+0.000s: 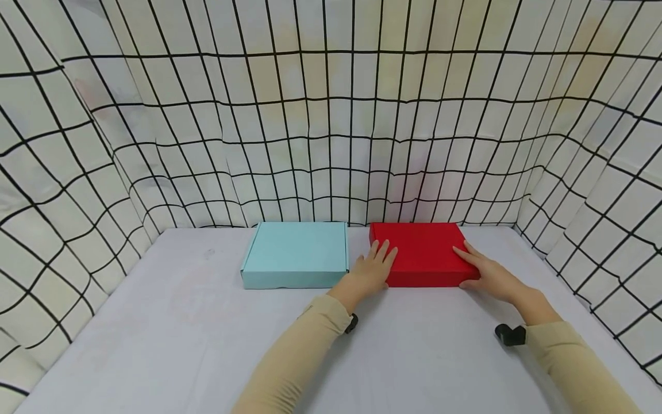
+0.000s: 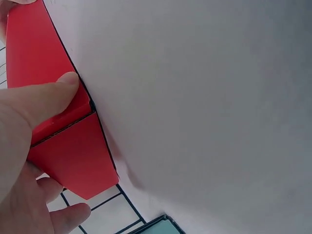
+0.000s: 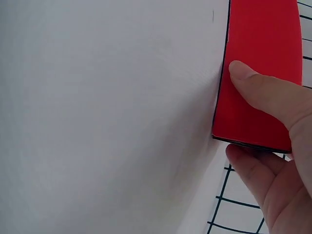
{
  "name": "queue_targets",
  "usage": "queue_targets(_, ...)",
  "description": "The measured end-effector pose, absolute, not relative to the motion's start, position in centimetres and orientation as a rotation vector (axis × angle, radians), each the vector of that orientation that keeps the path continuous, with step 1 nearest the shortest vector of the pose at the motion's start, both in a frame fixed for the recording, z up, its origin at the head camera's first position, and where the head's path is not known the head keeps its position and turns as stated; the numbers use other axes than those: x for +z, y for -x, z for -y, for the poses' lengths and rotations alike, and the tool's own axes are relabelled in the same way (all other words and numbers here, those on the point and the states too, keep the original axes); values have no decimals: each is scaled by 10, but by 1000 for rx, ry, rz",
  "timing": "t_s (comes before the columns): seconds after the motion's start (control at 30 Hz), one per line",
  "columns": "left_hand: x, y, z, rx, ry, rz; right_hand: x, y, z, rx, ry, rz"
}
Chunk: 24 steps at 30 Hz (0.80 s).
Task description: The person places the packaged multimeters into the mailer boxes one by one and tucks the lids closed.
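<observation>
A closed red cardboard box [image 1: 421,250] lies flat on the white-covered table, towards its back. At the box's left front corner, my left hand [image 1: 368,276] holds it, thumb [image 2: 61,90] on the front face and fingers by the left side and top edge. My right hand [image 1: 493,277] grips the right front corner. In the right wrist view its thumb [image 3: 248,80] presses the front face while bent fingers [image 3: 251,168] lie along the right side. Left of the red box, a closed light blue box [image 1: 297,247] sits apart, touched by neither hand.
White netting-patterned cloth [image 1: 331,115] with black grid lines walls the table at the back and both sides. The white tabletop [image 1: 170,322] stretches in front of the boxes. A dark device [image 1: 510,334] is worn at the right wrist.
</observation>
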State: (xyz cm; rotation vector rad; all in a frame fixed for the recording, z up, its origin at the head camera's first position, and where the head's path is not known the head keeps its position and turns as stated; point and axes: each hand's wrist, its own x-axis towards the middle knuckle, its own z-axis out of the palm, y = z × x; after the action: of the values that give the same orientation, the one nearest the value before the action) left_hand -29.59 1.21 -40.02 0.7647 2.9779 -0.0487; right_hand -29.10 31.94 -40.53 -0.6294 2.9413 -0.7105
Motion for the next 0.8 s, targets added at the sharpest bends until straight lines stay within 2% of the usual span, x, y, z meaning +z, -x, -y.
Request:
queue_targets(0.43, -389, 293, 0, 218, -790, -2960, -387, 289, -324, -677, 597, -2853)
queue_targets(0.8, -379, 294, 48, 265, -709, -3162, -382, 289, -320, -609, 570, -3067)
